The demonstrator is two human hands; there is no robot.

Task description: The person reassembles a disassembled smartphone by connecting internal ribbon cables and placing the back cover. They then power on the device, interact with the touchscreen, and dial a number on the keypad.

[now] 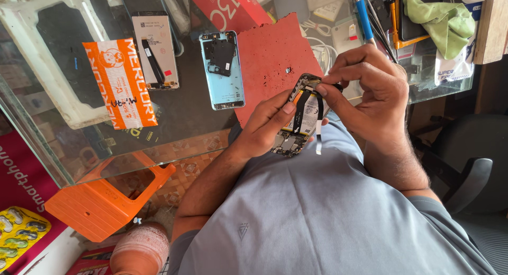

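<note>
While the opened phone (300, 116) is cradled from below in the left hand (264, 129), its inner side is turned up, just beyond the near edge of the glass tabletop (174, 116). Its upper end is pinched by the fingers (338, 76) of the right hand (370, 95), closed narrow around a small dark part there. A red mat (270, 58) is seen just beyond. A pale blue back cover (222, 71) is laid left of it.
</note>
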